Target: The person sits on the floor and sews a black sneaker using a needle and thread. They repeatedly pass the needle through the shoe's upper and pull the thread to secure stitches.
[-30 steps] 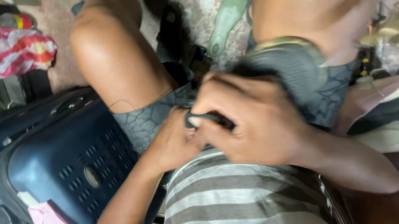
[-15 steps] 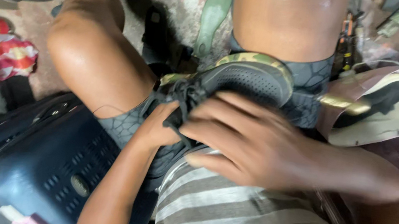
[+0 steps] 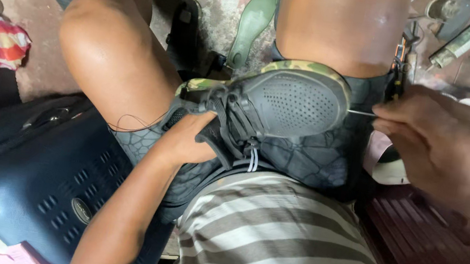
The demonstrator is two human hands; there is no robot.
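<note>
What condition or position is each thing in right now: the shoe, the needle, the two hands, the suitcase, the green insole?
Shoe: lying on the lap, toe to the right, laces tied.
Needle: pinched by the right hand, tip at the toe edge.
Left hand: gripping the shoe's heel end.
Right hand: pinching the needle.
Suitcase: closed, lying flat.
Green insole: lying loose on the floor.

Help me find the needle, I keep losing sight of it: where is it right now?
In the head view, the needle sits right of centre, pinched in the right hand, its tip at the toe of the grey shoe on the lap.

Grey camouflage-soled shoe on lap, needle at toe
</note>
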